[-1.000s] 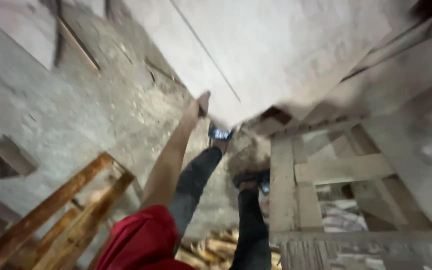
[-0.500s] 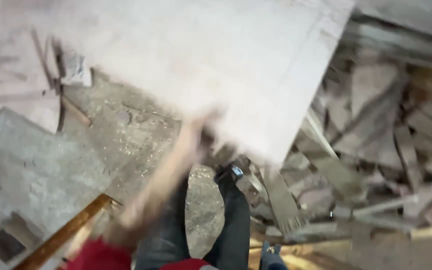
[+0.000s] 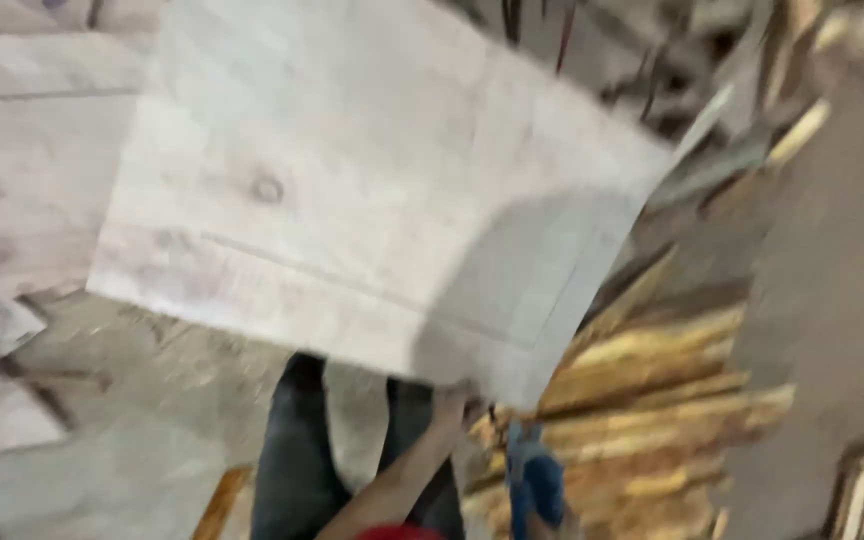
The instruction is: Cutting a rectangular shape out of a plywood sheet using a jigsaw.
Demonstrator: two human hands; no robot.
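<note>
Right hand [image 3: 449, 402] grips pale board [image 3: 352, 190] at its near edge, w/ timber pile [image 3: 642, 420] close alongside; left hand unseen.

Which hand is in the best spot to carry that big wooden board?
Probably the left hand: it is the only one in view, reaching up to the lower edge of the pale wooden board. The blur hides its grip. The right hand is out of view.

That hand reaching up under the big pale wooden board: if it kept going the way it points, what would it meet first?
The hand already seems to touch the large pale plywood board at its lower edge, so it would meet the board at once. Motion blur hides the fingers and which hand this is.
</note>
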